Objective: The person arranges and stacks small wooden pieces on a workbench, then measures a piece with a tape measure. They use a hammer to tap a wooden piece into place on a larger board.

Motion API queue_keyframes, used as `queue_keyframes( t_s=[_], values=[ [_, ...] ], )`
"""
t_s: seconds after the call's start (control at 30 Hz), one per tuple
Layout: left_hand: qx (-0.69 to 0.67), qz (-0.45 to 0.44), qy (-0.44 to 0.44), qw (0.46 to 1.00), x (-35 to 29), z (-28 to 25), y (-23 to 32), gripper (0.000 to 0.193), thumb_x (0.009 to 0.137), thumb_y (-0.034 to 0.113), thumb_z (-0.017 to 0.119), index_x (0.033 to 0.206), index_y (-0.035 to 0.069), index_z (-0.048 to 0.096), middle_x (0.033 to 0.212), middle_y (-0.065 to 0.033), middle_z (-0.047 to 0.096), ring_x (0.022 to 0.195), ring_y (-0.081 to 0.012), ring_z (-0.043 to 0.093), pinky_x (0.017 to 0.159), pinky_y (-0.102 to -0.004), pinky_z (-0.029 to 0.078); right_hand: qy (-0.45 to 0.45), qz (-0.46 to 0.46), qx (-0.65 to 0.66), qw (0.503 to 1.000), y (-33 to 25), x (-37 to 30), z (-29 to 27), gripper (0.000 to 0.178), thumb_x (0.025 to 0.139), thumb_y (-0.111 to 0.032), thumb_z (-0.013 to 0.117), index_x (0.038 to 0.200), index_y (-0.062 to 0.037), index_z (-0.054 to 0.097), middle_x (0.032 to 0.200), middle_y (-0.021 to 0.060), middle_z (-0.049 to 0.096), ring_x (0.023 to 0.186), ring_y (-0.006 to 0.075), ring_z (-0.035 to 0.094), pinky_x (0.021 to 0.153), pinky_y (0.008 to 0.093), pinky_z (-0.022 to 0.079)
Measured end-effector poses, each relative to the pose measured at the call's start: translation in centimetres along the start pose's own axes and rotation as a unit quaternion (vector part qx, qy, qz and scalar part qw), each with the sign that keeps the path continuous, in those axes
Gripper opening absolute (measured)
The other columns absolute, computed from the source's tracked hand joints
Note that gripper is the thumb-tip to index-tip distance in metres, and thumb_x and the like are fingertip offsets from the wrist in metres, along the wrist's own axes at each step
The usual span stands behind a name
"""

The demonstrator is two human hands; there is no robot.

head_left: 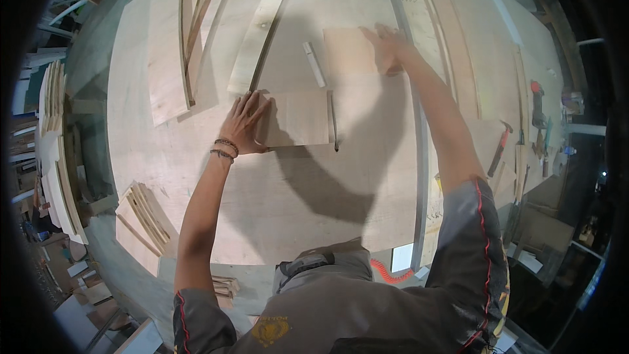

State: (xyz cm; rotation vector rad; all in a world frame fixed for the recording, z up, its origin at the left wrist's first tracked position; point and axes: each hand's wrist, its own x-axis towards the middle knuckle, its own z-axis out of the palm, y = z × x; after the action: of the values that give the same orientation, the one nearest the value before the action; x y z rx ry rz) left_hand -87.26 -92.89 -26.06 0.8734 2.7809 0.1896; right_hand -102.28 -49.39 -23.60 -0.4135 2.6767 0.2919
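Across the middle of a pale wooden worktop (164, 170), a short light-wood board (298, 118) is laid crosswise in front of the person. Its left end is met by the left hand (244, 124), which is spread wide, with the fingers toward the far corner and the thumb toward the near one; whether the board is gripped or only steadied cannot be told. A dark, slim edge or gap is seen along the board's right end.

Farther off and to the right, a thin, warmer-toned panel (349, 50) is placed flat, and its right end is partly covered by the right hand (388, 50). The fingers are loosely bent there, and whether anything is pinched cannot be told. Between the board and the panel's left side, a slim white stick-like object (314, 64) is left lying at a slant.

Beyond the left hand, a long plank (263, 26) is set at an angle, with more boards (165, 59) gathered to its left. To the right, the worktop is crossed lengthwise by a grey metal rail (421, 177), past which a red-handled hammer (500, 151) is seen. At the near left corner, wooden strips (145, 216) are stacked.
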Motion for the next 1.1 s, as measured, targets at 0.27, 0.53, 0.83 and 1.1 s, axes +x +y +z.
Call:
queue_keyframes(
  t_s=[0.27,0.53,0.83,1.1],
  values=[
    [-0.059,-0.063,0.009,0.996,-7.0,0.1,0.2,0.128,0.047,0.042,0.094,0.156,0.013,0.035,0.158,-0.0220,0.032,0.149,-0.0417,0.028,0.125,-0.0562,0.022,0.036,0.005,0.154,0.987,1.4,-3.5,-1.3,0.130,0.052,-0.019,0.082,0.164,-0.0219,0.015,0.162,0.0234,0.025,0.148,0.0395,0.031,0.120,0.0486,0.034],
    [-0.237,-0.164,0.084,0.954,-21.7,3.7,5.5,0.124,0.066,0.060,0.086,0.161,0.011,0.024,0.164,-0.0218,0.024,0.152,-0.0405,0.022,0.125,-0.0548,0.019,0.211,-0.078,0.219,0.950,-7.9,-20.8,-7.1,0.125,0.049,-0.026,0.084,0.161,-0.0239,0.028,0.157,0.0313,0.032,0.145,0.0460,0.035,0.121,0.0490,0.033],
    [-0.719,-0.394,0.371,0.437,-33.2,-1.7,14.0,0.063,0.104,0.043,0.056,0.150,0.004,0.040,0.132,-0.0079,0.059,0.124,-0.0197,0.057,0.101,-0.0383,0.049,0.119,-0.342,0.241,0.900,-38.0,-27.8,-3.2,0.114,0.058,-0.060,0.086,0.155,-0.0208,0.041,0.153,0.0273,0.038,0.143,0.0454,0.035,0.119,0.0552,0.031],
    [-0.289,-0.554,0.548,0.556,-51.9,1.8,-3.6,0.059,0.108,0.044,0.045,0.138,-0.007,0.054,0.132,-0.0186,0.061,0.117,-0.0295,0.056,0.106,-0.0420,0.043,0.064,-0.319,0.191,0.926,-46.4,-20.9,0.1,0.126,0.059,-0.071,0.084,0.161,-0.0244,0.028,0.164,0.0271,0.022,0.147,0.0479,0.029,0.120,0.0576,0.027]
  ],
)
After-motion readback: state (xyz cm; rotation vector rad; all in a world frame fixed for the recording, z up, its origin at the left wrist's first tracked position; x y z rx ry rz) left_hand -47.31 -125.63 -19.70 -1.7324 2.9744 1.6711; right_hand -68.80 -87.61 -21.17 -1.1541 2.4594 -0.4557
